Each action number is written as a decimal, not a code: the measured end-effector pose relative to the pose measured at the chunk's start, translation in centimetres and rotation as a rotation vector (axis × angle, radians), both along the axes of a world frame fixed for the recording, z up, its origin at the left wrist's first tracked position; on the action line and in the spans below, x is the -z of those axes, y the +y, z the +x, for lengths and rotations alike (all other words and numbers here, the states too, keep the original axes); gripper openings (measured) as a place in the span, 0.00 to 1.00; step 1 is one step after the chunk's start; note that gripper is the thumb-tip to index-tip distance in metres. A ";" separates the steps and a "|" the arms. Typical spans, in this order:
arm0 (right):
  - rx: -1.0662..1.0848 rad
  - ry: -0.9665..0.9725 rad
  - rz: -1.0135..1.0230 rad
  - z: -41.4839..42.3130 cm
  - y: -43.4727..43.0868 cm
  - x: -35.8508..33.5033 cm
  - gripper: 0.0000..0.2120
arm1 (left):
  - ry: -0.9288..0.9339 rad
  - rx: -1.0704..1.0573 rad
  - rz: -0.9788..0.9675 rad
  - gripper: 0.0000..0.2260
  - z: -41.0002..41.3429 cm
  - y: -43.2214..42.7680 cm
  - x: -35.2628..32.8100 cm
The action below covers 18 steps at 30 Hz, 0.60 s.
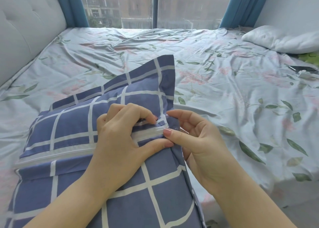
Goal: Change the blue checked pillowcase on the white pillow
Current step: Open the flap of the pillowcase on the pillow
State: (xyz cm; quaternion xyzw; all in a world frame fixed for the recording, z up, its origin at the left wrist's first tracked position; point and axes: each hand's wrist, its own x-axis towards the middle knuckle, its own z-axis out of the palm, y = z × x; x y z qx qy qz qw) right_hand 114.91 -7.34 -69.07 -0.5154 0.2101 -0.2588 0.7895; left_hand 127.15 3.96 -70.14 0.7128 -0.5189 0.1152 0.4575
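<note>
- Two hands meet at the right end of a white zipper [57,156] that runs across the blue checked pillowcase [69,129].
- The stuffed pillowcase lies on the near left part of the bed, its far flanged corner standing up; whatever fills it is hidden.
- The left hand [119,138] rests on top of the case, fingers curled, with the thumb below the zipper line and the bent forefinger above it, pinching the fabric there.
- The right hand [198,139] grips the case's right edge just beside the left: the thumb presses on the front by the zipper end, and the other fingers curl behind the cloth.
- The thumb tips of both hands nearly touch.
- A floral bed sheet [207,72], rumpled, covers the mattress.
- A bare white pillow [283,39] lies at the far right corner, well apart from the hands.
- A dark phone [303,68] lies on the sheet near that pillow.
- A padded grey headboard [25,29] stands at the left; a window [155,7] with blue curtains [241,5] spans the far side.
</note>
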 end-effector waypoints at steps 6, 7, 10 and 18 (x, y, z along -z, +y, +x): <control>-0.029 -0.080 0.042 0.9 0.8 -0.4 0.16 | 0.024 0.023 -0.052 0.18 1.1 0.8 -0.4; -0.041 -0.095 0.060 1.1 0.9 -0.5 0.16 | 0.045 0.015 -0.067 0.17 1.2 0.9 -0.4; -0.075 -0.122 0.123 1.8 1.5 -0.8 0.18 | 0.119 0.001 -0.119 0.14 1.6 1.4 -0.1; -0.120 -0.140 0.315 3.7 3.5 -0.9 0.20 | 0.513 0.138 -0.095 0.09 3.9 2.8 0.0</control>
